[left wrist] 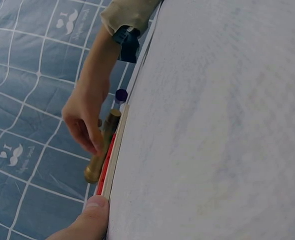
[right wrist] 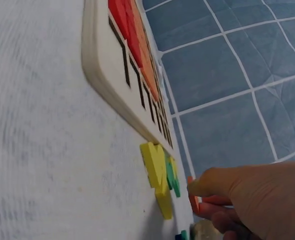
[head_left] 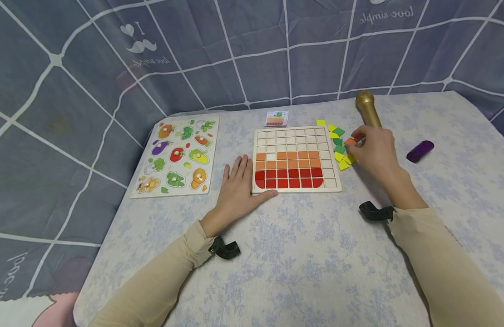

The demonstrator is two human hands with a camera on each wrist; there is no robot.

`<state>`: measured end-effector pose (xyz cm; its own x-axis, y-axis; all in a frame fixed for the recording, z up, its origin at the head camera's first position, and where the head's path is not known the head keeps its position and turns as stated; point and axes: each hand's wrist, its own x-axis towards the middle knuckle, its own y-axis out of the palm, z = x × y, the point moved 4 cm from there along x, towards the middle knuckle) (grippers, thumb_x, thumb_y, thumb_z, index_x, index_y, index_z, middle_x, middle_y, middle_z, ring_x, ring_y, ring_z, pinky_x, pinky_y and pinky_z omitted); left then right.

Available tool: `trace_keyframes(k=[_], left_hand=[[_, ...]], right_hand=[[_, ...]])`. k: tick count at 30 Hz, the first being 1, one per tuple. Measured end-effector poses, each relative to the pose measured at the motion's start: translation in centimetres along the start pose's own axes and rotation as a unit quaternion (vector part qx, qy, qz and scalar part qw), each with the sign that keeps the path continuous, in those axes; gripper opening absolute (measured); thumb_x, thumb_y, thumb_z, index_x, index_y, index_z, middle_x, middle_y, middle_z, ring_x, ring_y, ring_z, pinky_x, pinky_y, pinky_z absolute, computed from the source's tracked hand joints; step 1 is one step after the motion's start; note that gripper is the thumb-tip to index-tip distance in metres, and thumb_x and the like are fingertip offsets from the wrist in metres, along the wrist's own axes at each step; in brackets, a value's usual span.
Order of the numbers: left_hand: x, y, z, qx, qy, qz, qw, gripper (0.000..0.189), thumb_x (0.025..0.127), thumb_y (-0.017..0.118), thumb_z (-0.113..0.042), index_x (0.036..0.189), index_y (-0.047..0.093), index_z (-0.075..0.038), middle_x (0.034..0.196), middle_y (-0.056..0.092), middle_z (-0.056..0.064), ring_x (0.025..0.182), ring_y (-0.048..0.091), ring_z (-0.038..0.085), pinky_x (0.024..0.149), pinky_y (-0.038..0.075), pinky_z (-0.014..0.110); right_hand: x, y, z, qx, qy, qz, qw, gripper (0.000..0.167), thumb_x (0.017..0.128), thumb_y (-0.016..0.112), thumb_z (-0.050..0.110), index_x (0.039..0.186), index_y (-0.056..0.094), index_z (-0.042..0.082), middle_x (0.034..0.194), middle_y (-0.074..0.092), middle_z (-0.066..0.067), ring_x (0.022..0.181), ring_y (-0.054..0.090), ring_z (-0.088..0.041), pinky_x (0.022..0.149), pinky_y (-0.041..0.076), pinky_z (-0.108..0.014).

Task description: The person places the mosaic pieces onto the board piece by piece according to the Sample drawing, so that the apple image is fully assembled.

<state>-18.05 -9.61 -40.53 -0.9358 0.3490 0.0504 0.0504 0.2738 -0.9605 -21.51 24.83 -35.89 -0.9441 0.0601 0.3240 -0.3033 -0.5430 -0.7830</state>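
A pale wooden grid board lies on the table, its lower rows filled with red tiles and orange tiles. One cell in the upper orange row is bare. My left hand rests flat beside the board, fingers straight along its left edge and thumb at its near left corner. Over the loose pieces right of the board, my right hand pinches an orange tile between thumb and fingers. Yellow pieces and green pieces lie scattered below that hand.
Behind the board stands a small pattern card. A vegetable puzzle board lies on the left. Beyond my right hand is a gold microphone, with a purple object to its right. A grid-patterned curtain hangs behind the table.
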Motion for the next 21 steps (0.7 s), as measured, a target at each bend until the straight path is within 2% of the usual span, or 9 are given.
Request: trace_keyframes(k=[3, 6, 10, 16, 21], left_hand=[[0.0, 0.0, 0.0, 0.0, 0.0, 0.0, 1.0, 0.121, 0.089, 0.057, -0.082, 0.167, 0.018, 0.001, 0.176, 0.014, 0.02, 0.165, 0.007, 0.034, 0.132, 0.002, 0.058], [0.0, 0.0, 0.0, -0.001, -0.001, 0.001, 1.0, 0.121, 0.089, 0.058, -0.082, 0.167, 0.018, 0.001, 0.176, 0.013, 0.019, 0.165, 0.007, 0.033, 0.132, 0.002, 0.058], [0.1, 0.0, 0.0, -0.001, 0.001, 0.002, 1.0, 0.121, 0.089, 0.058, -0.082, 0.167, 0.018, 0.001, 0.176, 0.013, 0.02, 0.165, 0.006, 0.034, 0.132, 0.002, 0.058], [0.1, 0.0, 0.0, -0.004, 0.002, 0.002, 1.0, 0.121, 0.089, 0.058, -0.081, 0.167, 0.018, 0.002, 0.176, 0.013, 0.02, 0.165, 0.006, 0.034, 0.132, 0.001, 0.058], [0.1, 0.1, 0.0, -0.004, -0.002, 0.006, 1.0, 0.121, 0.089, 0.057, -0.082, 0.168, 0.017, 0.001, 0.176, 0.013, 0.019, 0.165, 0.006, 0.033, 0.132, 0.001, 0.058]], right_hand=[[0.0, -0.1, 0.8, 0.01, -0.018, -0.006, 0.9998, 0.023, 0.09, 0.077, 0.01, 0.105, 0.075, -0.008, 0.095, 0.074, -0.029, 0.08, 0.066, -0.041, 0.07, 0.046, -0.047], [0.0, 0.5, 2.0, 0.027, -0.044, 0.008, 0.9986, 0.02, 0.091, 0.077, 0.01, 0.103, 0.076, -0.006, 0.096, 0.076, -0.025, 0.083, 0.067, -0.038, 0.071, 0.045, -0.042], [-0.3, 1.8, 3.8, 0.05, -0.073, 0.039, 0.9953, 0.02, 0.092, 0.079, 0.012, 0.105, 0.078, -0.004, 0.099, 0.078, -0.022, 0.086, 0.071, -0.037, 0.075, 0.05, -0.043], [-0.3, 4.3, 6.8, 0.067, -0.083, 0.091, 0.9901, 0.023, 0.094, 0.079, 0.016, 0.109, 0.077, -0.001, 0.102, 0.078, -0.018, 0.09, 0.072, -0.033, 0.081, 0.057, -0.047], [0.3, 6.9, 9.3, 0.066, -0.099, 0.132, 0.984, 0.024, 0.093, 0.081, 0.016, 0.111, 0.077, 0.0, 0.104, 0.077, -0.015, 0.094, 0.071, -0.03, 0.087, 0.058, -0.045]])
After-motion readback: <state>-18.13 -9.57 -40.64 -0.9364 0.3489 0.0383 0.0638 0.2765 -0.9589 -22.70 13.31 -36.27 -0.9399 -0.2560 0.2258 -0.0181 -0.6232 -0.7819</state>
